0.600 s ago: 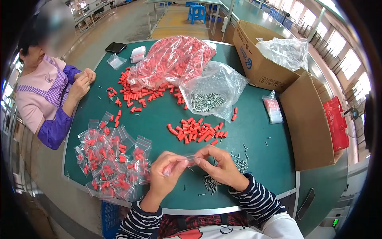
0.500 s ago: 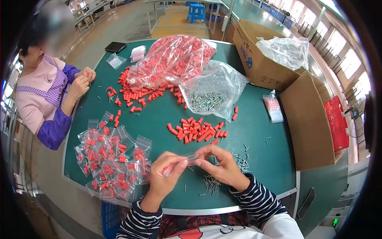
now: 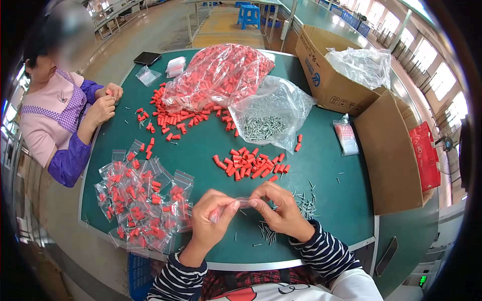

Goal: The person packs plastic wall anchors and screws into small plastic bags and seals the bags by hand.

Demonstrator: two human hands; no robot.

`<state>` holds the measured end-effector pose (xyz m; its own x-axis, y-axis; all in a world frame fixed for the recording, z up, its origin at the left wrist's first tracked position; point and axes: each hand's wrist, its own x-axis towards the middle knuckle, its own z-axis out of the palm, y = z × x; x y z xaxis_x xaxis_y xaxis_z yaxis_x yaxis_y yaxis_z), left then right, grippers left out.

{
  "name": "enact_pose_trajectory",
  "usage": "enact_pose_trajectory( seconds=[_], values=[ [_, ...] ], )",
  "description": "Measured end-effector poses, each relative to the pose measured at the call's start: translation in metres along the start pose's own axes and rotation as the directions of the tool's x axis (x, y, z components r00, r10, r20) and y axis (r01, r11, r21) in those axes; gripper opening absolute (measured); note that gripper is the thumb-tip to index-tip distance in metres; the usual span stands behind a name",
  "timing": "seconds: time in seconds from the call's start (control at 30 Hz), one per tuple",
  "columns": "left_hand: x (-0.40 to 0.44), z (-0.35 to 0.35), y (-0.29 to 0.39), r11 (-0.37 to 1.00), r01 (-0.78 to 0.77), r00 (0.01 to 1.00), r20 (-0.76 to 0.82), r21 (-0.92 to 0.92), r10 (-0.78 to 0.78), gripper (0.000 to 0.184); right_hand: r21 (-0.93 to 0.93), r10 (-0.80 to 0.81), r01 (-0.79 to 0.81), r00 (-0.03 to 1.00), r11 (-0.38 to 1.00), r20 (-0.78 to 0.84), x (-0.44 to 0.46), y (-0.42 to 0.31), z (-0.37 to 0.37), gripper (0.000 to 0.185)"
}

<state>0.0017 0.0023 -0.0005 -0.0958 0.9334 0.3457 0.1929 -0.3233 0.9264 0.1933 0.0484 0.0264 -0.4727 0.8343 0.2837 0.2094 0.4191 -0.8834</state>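
A small clear zip-lock bag (image 3: 244, 202) is stretched between my two hands, low over the front of the table. My left hand (image 3: 211, 220) pinches one end between thumb and forefinger, and something pinkish shows inside its curled fingers. At the other end, my right hand (image 3: 282, 210) grips the bag's edge with thumb and fingertips. Silver screws (image 3: 306, 205) lie loose beside and beneath my right hand. Just beyond both hands is a pile of red plastic sleeves (image 3: 251, 164). Left of my left hand, filled zip-lock bags (image 3: 143, 200) with red pieces are heaped.
Farther back lie a big bag of red sleeves (image 3: 216, 75) and an open bag of screws (image 3: 263, 128). Cardboard boxes (image 3: 386, 155) line the right side, near a pack of small bags (image 3: 345, 136). Across the left edge sits a co-worker (image 3: 57, 120), hands together.
The bag is pulled straighter between my hands, and its top edge looks flatter. Both hands have shifted only slightly. The co-worker's hands moved a little.
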Motion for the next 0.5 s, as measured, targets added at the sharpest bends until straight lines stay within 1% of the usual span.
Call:
enact_pose_trajectory(
  seconds=[0.07,0.17,0.2,0.3,0.4,0.43,0.47,0.5],
  values=[
    [0.000,0.003,-0.003,0.999,0.020,1.000,-0.007,-0.040,-0.020,0.008,-0.004,0.009,-0.009,1.000,1.000,0.003,0.003,-0.003,-0.003,0.011],
    [0.001,0.003,0.008,0.993,0.091,0.995,0.040,-0.075,-0.088,0.009,-0.068,-0.114,0.117,0.992,0.991,0.047,0.008,-0.003,-0.008,0.009],
    [0.000,0.000,0.003,0.999,0.014,0.997,0.077,-0.044,-0.010,0.012,-0.073,-0.098,0.103,0.992,0.992,0.073,0.008,-0.007,-0.007,0.008],
    [-0.003,-0.003,0.002,0.999,-0.030,0.999,0.023,-0.028,0.031,0.009,-0.088,-0.133,0.140,0.988,0.986,0.082,0.011,-0.011,0.000,0.006],
    [-0.003,0.003,-0.006,0.994,0.000,0.996,-0.094,-0.113,-0.011,0.012,-0.232,-0.192,0.192,0.981,0.954,0.023,0.021,-0.022,0.006,0.006],
    [-0.003,0.000,-0.003,0.943,0.177,0.974,-0.089,-0.282,-0.210,0.015,-0.229,-0.198,0.190,0.980,0.955,-0.011,0.026,-0.027,0.009,0.006],
    [-0.001,-0.004,0.001,0.834,0.337,0.917,-0.048,-0.438,-0.396,0.018,-0.227,-0.205,0.189,0.978,0.955,-0.048,0.031,-0.032,0.012,0.006],
    [0.000,-0.007,0.004,0.673,0.469,0.830,0.025,-0.572,-0.557,0.021,-0.224,-0.211,0.187,0.974,0.956,-0.087,0.036,-0.037,0.015,0.008]
  ],
)
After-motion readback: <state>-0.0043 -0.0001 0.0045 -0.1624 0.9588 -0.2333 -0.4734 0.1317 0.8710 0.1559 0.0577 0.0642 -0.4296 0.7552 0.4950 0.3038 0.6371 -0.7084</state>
